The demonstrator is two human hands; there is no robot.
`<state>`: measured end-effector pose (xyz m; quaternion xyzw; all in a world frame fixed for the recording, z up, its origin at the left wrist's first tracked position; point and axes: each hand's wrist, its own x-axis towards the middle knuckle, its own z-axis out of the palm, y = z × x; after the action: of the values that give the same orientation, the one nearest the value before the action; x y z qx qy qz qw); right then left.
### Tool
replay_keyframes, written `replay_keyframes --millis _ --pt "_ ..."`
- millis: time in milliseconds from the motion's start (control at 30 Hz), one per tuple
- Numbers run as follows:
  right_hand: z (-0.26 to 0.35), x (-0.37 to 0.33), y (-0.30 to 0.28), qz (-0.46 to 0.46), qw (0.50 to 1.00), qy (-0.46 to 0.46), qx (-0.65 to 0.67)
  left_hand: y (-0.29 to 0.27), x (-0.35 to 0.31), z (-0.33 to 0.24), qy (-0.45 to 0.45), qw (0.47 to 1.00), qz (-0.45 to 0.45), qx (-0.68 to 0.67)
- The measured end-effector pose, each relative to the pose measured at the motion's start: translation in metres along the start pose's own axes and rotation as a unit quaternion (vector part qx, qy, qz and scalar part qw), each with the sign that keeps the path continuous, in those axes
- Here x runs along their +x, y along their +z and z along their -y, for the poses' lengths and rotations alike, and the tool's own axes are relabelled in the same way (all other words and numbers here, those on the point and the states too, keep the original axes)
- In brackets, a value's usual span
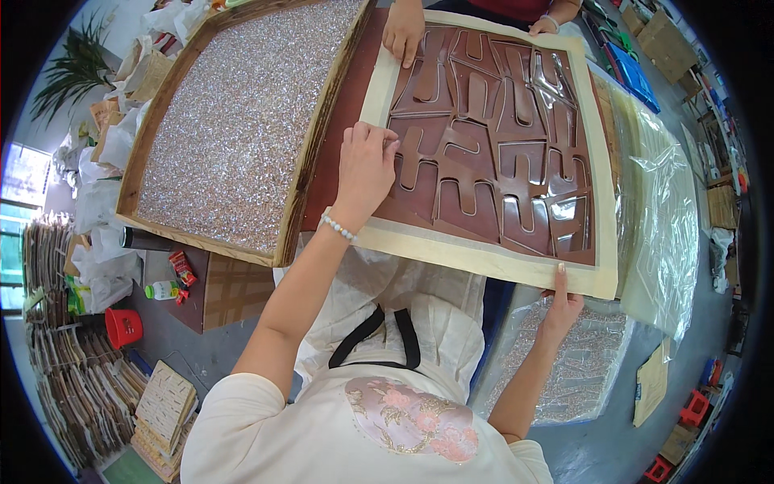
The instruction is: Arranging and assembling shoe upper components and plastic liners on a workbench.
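A large brown sheet (461,152) with many shaped cut-outs and a cream tape border lies in front of me on a reddish-brown board (345,113). Clear plastic-like edges line several openings. My left hand (367,165), with a beaded bracelet on its wrist, is closed at the sheet's left border, fingers curled on the tape. Gripping the near right border is my right hand (562,305), one finger stretched on top and the rest beneath. At the far side, another person's hand (403,34) presses the far left corner, and that person's other hand (545,25) touches the far edge.
A wooden tray (292,211) full of glittering silvery-pink grains stands at left. Plastic sheeting (665,210) is stacked at right, with a plastic-covered glittery panel (556,371) below. A red bucket (123,327) and stacked cardboard pieces (64,363) stand lower left.
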<state>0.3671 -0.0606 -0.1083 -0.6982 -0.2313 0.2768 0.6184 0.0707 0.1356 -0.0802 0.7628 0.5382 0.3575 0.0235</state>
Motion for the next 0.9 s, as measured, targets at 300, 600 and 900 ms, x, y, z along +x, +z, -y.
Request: replay_keyframes --millis 300,600,900 --pt "-0.001 0.011 -0.008 -0.002 1.000 -0.003 -0.005 0.023 0.013 0.000 -0.040 0.995 0.089 0.017" --pt "0.003 0.011 -0.004 -0.010 1.000 -0.008 -0.007 0.024 0.012 -0.001 -0.015 0.996 0.084 0.028" --pt "0.001 0.011 -0.004 -0.024 1.000 -0.008 -0.004 0.024 0.006 -0.019 0.020 0.995 0.047 0.086"
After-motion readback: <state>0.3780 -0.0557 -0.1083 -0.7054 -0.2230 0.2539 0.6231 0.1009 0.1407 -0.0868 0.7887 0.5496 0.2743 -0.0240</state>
